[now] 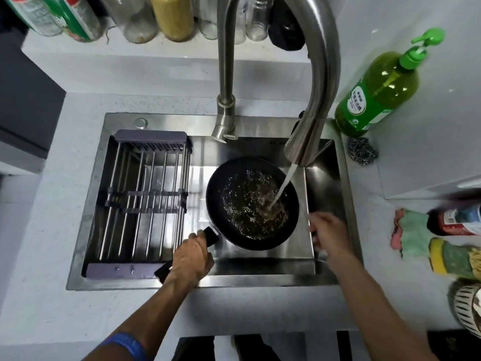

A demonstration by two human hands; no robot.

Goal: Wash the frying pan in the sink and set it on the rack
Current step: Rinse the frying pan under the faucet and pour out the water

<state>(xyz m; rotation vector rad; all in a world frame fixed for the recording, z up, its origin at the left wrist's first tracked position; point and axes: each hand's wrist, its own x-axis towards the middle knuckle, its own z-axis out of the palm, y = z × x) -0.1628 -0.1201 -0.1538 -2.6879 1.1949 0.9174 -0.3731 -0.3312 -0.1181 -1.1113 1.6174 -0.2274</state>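
Left hand (192,256) grips the black handle of the water-filled frying pan (251,204), likely heavy and slippery; right hand (329,234) blurred, its fingers' state unclear.

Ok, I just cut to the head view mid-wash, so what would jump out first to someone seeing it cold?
First, the black frying pan in the middle of the steel sink, with the faucet pouring a stream into its bubbling water. The left hand grips the pan's handle at lower left; the right hand hovers, blurred, at the right rim. The rack spans the sink's left side, and a green soap bottle stands back right.
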